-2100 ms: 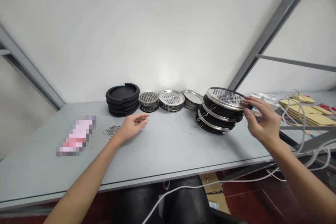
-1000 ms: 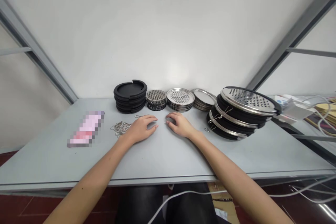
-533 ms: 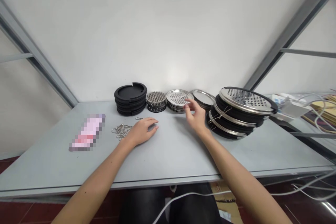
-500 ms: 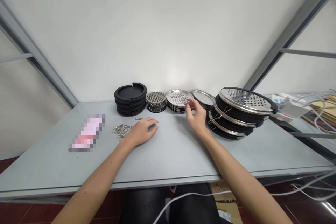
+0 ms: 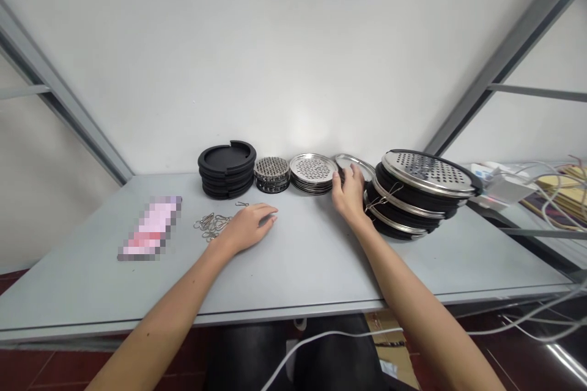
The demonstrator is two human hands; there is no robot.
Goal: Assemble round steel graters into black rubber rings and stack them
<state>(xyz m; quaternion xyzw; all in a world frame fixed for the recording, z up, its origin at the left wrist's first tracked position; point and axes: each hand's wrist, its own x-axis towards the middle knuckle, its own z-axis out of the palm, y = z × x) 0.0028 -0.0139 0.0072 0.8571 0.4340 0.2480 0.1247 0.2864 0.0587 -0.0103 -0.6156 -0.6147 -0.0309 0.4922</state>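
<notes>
A long grey table (image 5: pixel 298 275) runs across the view, with its front edge below both forearms. Five stacks and piles stand along its back. At 1 o'clock, one big leaning stack (image 5: pixel 410 195) of black rings and steel rims tilts to the right, topped by a round steel grater disc. Left of it sit one stack of plain steel plates (image 5: pixel 351 166), one of perforated steel discs (image 5: pixel 312 166), one of small perforated discs (image 5: pixel 271 170), and at 11 o'clock one of about four notched black rings (image 5: pixel 226 160). The plain steel plates are round, so they show no long axis; they lie tilted, almost touching the big stack, with only a narrow gap on each side. The right hand (image 5: pixel 349 191) is at 1 o'clock, its fingers against the plates' near rim; I cannot tell whether it is gripping them. The left hand (image 5: pixel 250 226), open and palm down, rests on the table at 11 o'clock, well apart from the right, just beside a loose pile of wire clips (image 5: pixel 211 225). One more clip (image 5: pixel 242 203) lies apart, nearer the black rings. Farther left lies one pixelated packet (image 5: pixel 149 229).
</notes>
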